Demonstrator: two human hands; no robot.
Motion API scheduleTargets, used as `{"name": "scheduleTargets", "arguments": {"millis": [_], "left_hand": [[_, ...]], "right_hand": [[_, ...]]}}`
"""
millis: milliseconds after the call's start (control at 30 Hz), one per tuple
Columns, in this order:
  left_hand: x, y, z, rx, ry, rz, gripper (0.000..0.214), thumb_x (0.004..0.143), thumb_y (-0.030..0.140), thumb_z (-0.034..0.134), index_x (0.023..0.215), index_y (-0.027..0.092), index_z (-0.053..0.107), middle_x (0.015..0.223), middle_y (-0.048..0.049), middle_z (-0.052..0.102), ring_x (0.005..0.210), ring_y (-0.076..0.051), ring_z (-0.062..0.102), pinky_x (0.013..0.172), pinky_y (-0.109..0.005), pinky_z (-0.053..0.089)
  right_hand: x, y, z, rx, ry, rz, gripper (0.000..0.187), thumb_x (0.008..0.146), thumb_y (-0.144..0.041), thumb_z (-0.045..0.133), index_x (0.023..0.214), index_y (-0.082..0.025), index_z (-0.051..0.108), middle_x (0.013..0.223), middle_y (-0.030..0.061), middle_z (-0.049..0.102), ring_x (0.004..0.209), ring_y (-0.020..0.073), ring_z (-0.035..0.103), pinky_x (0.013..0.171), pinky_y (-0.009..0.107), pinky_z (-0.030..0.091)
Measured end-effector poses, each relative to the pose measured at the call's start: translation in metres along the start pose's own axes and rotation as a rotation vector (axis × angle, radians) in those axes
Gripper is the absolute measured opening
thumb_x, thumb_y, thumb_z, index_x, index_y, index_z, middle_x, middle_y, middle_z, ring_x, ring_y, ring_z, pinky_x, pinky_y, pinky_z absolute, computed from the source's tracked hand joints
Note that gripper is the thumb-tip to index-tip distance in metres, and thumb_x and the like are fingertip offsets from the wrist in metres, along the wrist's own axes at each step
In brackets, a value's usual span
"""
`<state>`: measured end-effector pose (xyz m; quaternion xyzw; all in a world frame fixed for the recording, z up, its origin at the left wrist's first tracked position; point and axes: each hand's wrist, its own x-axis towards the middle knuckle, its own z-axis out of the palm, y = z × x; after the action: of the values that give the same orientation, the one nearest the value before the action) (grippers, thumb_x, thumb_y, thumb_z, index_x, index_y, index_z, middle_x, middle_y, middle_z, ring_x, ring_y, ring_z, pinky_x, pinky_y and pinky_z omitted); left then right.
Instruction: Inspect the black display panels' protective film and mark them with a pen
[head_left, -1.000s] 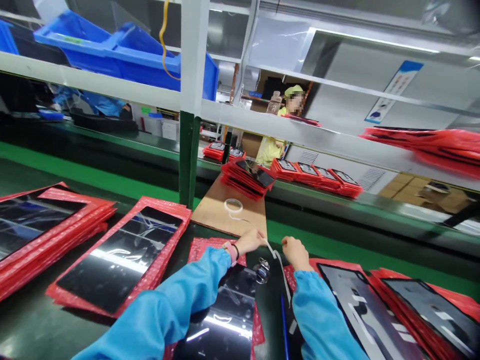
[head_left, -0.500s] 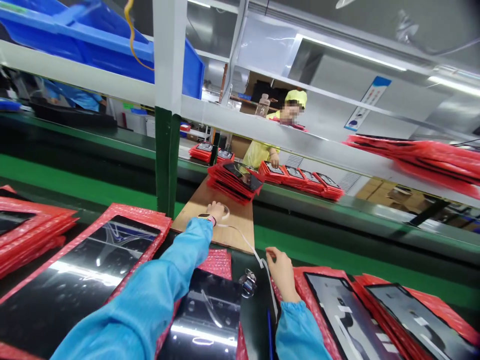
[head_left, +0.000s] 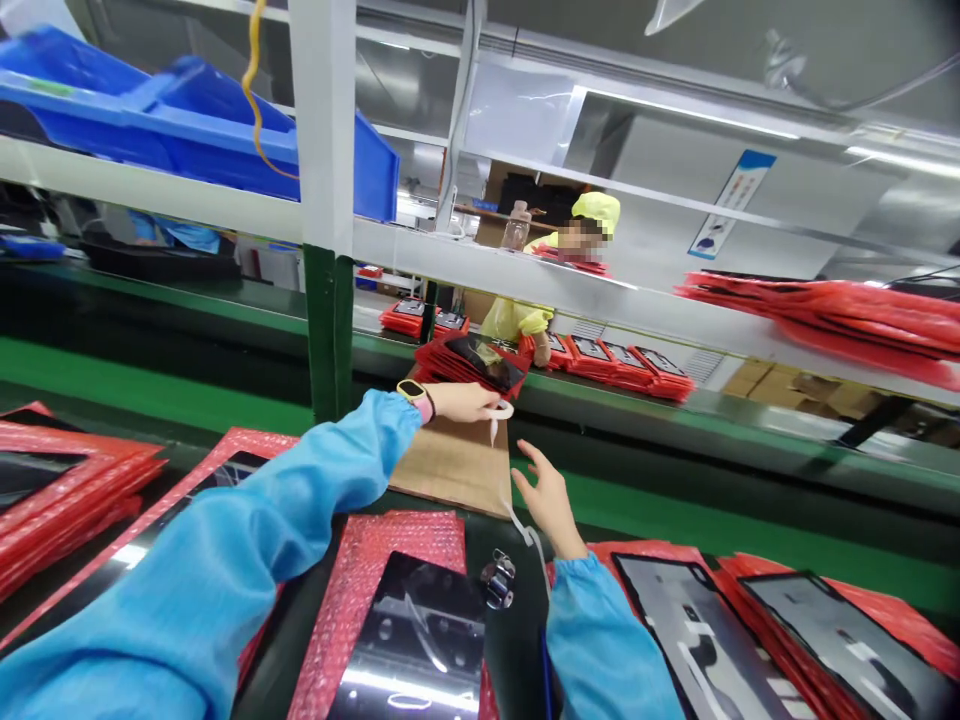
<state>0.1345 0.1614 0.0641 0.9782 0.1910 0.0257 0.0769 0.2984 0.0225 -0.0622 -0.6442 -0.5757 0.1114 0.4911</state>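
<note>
My left hand (head_left: 463, 402), with a watch at its wrist, pinches a white looped band (head_left: 505, 410) above the brown board (head_left: 450, 465). A thin white cord (head_left: 523, 527) runs down from the board past my right wrist. My right hand (head_left: 551, 505) is raised in the air to the right of the board, its thumb and fingers apart and holding nothing. Nearer to me lies a glossy black screen panel (head_left: 416, 625) on a pink bubble-wrap bag (head_left: 409, 535). A small shiny metal item (head_left: 498, 580) sits beside the panel.
Red-bagged panels are stacked left (head_left: 75, 490) and right (head_left: 701, 625); another red stack (head_left: 472, 365) stands at the board's far end. A green-and-white post (head_left: 327, 300) and a shelf rail (head_left: 480, 262) cross ahead. A blue bin (head_left: 187, 130) hangs above. A co-worker (head_left: 517, 318) stands opposite.
My left hand has lifted the white band off the board and moved it to the right. My right hand has risen slightly and its fingers have spread.
</note>
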Motion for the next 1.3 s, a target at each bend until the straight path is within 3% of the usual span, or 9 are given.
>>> {"name": "scheduleTargets", "arguments": {"millis": [100,267,467,667,767,867,1000,1100,1300], "left_hand": [[-0.006,0.040,-0.035,0.128,0.063,0.153,0.027,0.097,0.032,0.041,0.102,0.015,0.062,0.095,-0.0100,0.069,0.082,-0.023,0.066,0.074,-0.034,0.046],[-0.022,0.095,-0.071,0.325,0.135,0.331,0.011,0.088,0.014,0.050,0.090,0.014,0.061,0.102,-0.0146,0.069,0.094,-0.027,0.064,0.082,-0.036,0.040],[-0.036,0.137,-0.097,0.721,0.337,0.564,0.019,0.082,0.002,0.050,0.089,0.016,0.061,0.091,-0.0097,0.072,0.087,-0.022,0.065,0.091,-0.035,0.034],[-0.027,0.173,-0.124,0.927,0.540,0.790,0.032,0.089,0.002,0.040,0.095,0.020,0.065,0.087,-0.0043,0.072,0.091,-0.019,0.064,0.105,-0.037,0.027],[-0.008,0.189,-0.148,0.983,0.582,0.715,0.037,0.088,0.001,0.038,0.098,0.023,0.066,0.085,-0.0019,0.072,0.095,-0.018,0.064,0.111,-0.041,0.019],[0.022,0.196,-0.175,0.958,0.560,0.577,0.034,0.084,0.000,0.043,0.100,0.019,0.066,0.092,-0.0058,0.072,0.097,-0.020,0.063,0.104,-0.037,0.029],[0.067,0.189,-0.199,0.719,0.529,0.341,0.030,0.082,0.003,0.049,0.100,0.016,0.068,0.099,-0.0108,0.071,0.099,-0.024,0.064,0.085,-0.033,0.041],[0.096,0.175,-0.200,0.632,0.546,0.221,0.028,0.083,0.004,0.050,0.102,0.013,0.070,0.104,-0.0143,0.070,0.098,-0.026,0.065,0.077,-0.033,0.045],[0.130,0.155,-0.188,0.539,0.526,0.150,0.020,0.092,0.028,0.058,0.104,0.015,0.065,0.112,-0.0081,0.066,0.102,-0.021,0.063,0.090,-0.043,0.050]], "right_hand": [[-0.001,-0.025,-0.002,0.208,0.005,-0.055,0.039,0.080,-0.036,0.070,0.115,-0.020,0.063,0.121,0.0087,0.067,0.114,0.0261,0.060,0.101,0.045,0.044],[-0.030,-0.057,-0.033,0.438,0.103,-0.014,0.023,0.079,-0.041,0.070,0.091,-0.022,0.070,0.090,0.0051,0.075,0.091,0.0244,0.068,0.087,0.038,0.050],[-0.070,-0.083,-0.089,0.658,0.056,0.058,0.019,0.078,-0.040,0.074,0.074,-0.022,0.070,0.076,0.0016,0.070,0.085,0.0194,0.065,0.086,0.032,0.047],[-0.078,-0.109,-0.132,0.868,-0.006,0.082,0.020,0.074,-0.037,0.077,0.070,-0.020,0.067,0.062,-0.0029,0.056,0.071,0.0151,0.061,0.100,0.043,0.046],[-0.060,-0.118,-0.154,0.927,0.056,0.094,0.021,0.067,-0.032,0.082,0.069,-0.020,0.066,0.059,-0.0058,0.050,0.063,0.0106,0.056,0.099,0.039,0.048],[-0.026,-0.122,-0.178,0.968,0.118,0.104,0.024,0.064,-0.030,0.084,0.066,-0.020,0.062,0.057,-0.0075,0.046,0.060,0.0090,0.053,0.091,0.034,0.053],[0.026,-0.123,-0.205,0.945,0.155,0.152,0.020,0.083,-0.024,0.070,0.069,-0.018,0.057,0.054,-0.0097,0.040,0.046,0.0054,0.042,0.058,0.023,0.052],[0.059,-0.118,-0.219,0.879,0.188,0.171,0.018,0.093,-0.027,0.058,0.080,-0.015,0.058,0.060,-0.0083,0.048,0.043,0.0043,0.040,0.043,0.018,0.041],[0.087,-0.093,-0.224,0.694,0.355,0.110,0.012,0.092,-0.025,0.060,0.093,-0.014,0.060,0.071,-0.0053,0.055,0.047,0.0040,0.046,0.040,0.015,0.039]]}}
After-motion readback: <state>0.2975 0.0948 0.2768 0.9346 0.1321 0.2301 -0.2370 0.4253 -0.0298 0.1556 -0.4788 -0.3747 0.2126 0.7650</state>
